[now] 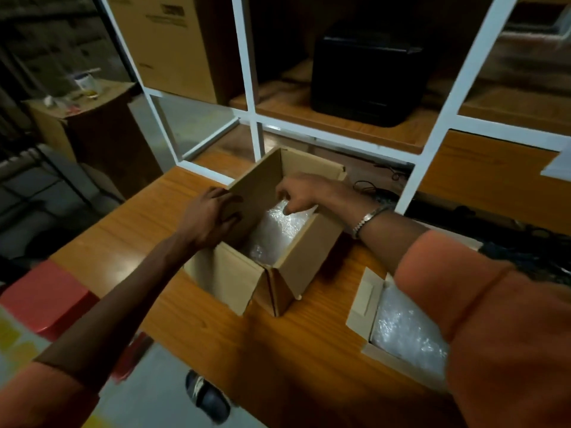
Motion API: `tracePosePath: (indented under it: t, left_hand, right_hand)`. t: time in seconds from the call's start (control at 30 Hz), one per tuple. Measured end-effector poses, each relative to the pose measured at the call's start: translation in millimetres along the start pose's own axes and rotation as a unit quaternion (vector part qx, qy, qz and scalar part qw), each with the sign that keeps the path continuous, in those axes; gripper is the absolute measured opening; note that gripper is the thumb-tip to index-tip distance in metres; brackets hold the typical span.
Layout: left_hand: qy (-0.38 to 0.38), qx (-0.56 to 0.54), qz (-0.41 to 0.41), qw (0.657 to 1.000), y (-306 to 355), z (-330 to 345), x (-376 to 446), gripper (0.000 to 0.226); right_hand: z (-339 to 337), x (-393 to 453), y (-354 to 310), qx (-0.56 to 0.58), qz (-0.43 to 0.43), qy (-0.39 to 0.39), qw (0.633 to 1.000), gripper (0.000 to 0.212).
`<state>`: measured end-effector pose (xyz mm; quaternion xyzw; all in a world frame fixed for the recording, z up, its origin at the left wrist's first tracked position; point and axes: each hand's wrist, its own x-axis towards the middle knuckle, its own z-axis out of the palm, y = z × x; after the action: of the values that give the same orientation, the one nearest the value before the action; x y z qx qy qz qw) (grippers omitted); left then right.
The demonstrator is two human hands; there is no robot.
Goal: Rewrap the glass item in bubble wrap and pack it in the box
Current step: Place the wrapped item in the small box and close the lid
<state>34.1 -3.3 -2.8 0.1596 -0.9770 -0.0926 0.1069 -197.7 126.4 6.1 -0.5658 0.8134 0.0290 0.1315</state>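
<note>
An open cardboard box point(296, 257) stands on the wooden table point(309, 335), its flaps raised and its near-left flap folded outward and down. Inside it lies the bubble-wrapped bundle point(275, 230), pale and crinkled, filling the lower part of the box; the glass item itself cannot be made out through the wrap.

The left hand point(210, 216) grips the tall left flap of the box, fingers curled over its edge with the thumb on the outer face. The right hand point(301, 191) reaches down into the box from the far-right side; its fingertips appear to pinch the top of the bubble wrap, though the dim light makes the exact contact hard to confirm. A metal bracelet point(366, 219) circles the right wrist, and both arms end in orange sleeves point(494, 319).

At the right edge of the table, partly hidden under the right arm, sits a second open carton point(363, 304) with more bubble wrap point(404, 332) in it, well apart from the first box.

Behind the table rises a white-framed shelf unit point(256, 118) with wooden boards. It holds a large brown carton point(173, 44) on the left and a black case point(367, 72) to its right. Dark cables point(374, 188) lie on the table behind the box. A red stool point(46, 298) stands on the floor at the left, and a dark shoe point(207, 400) shows below the table edge.
</note>
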Motion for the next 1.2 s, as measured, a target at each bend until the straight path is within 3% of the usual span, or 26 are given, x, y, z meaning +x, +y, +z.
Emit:
tracePosePath:
  t: [0.13, 0.33, 0.4, 0.53, 0.7, 0.87, 0.93, 1.07, 1.2]
  left_hand:
    - [-0.009, -0.053, 0.023, 0.998, -2.0, 9.5, 3.0, 0.05]
    - [-0.041, -0.051, 0.015, 0.998, -13.0, 9.4, 5.5, 0.053]
    - [-0.035, -0.062, 0.02, 0.997, -13.1, 12.4, 5.4, 0.051]
    - [-0.042, -0.064, 0.018, 0.997, -13.0, 12.6, 7.0, 0.058]
    - [-0.05, -0.078, -0.031, 0.995, -5.5, 5.6, 13.7, 0.07]
    - [-0.028, -0.248, -0.052, 0.967, 45.0, -4.8, 38.2, 0.093]
    - [-0.025, -0.286, -0.023, 0.958, 74.4, -7.0, 49.2, 0.079]
    - [0.022, -0.36, 0.023, 0.933, 116.6, -5.0, 69.6, 0.032]
    - [-0.01, -0.397, 0.075, 0.915, 157.2, -5.4, 78.3, 0.018]
  right_hand:
    - [11.9, 43.0, -10.4, -0.076, 0.038, -0.041, 0.995, 0.037]
    - [47.8, 80.5, -11.9, -0.151, 0.072, -0.178, 0.97, 0.024]
    - [57.3, 79.0, -10.9, -0.177, 0.029, -0.156, 0.971, 0.04]
    - [37.6, 71.5, -7.7, -0.126, 0.013, -0.129, 0.983, 0.021]
    - [-15.6, 41.2, 9.7, -0.005, -0.019, -0.047, 0.999, 0.02]
    - [-76.2, -33.1, 31.0, 0.172, -0.035, 0.034, 0.984, 0.007]
    - [-89.5, -61.9, 44.3, 0.262, -0.012, 0.068, 0.963, 0.008]
    - [-91.0, -122.0, 83.3, 0.464, 0.065, 0.156, 0.87, 0.008]
    - [-73.2, -196.2, 125.1, 0.547, 0.135, 0.267, 0.782, 0.014]
